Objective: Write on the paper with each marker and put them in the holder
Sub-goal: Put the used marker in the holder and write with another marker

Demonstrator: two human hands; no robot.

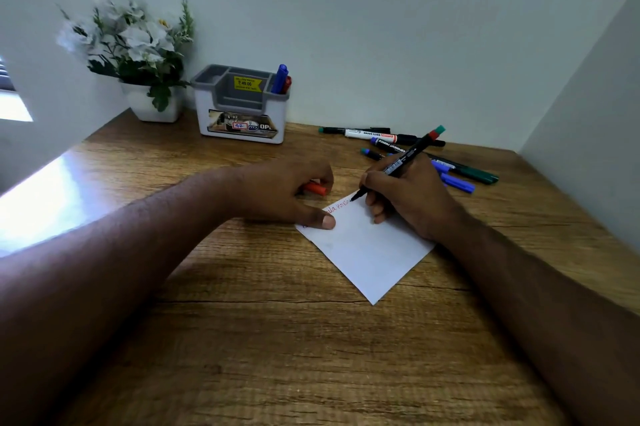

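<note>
A white paper (370,252) lies tilted on the wooden desk, with red writing along its top edge. My right hand (412,197) grips a black marker (408,155) with a red and green end, its tip on the paper's far corner. My left hand (287,193) holds a red cap (316,188) in curled fingers while its thumb presses the paper's left corner. The white and grey holder (242,107) stands at the back, with a blue marker (280,78) and a red marker (286,84) in its right compartment.
Several loose markers (384,140), black, white, blue and green, lie on the desk (277,339) behind and right of my right hand. A white pot of flowers (138,55) stands left of the holder. Walls close in the desk at back and right.
</note>
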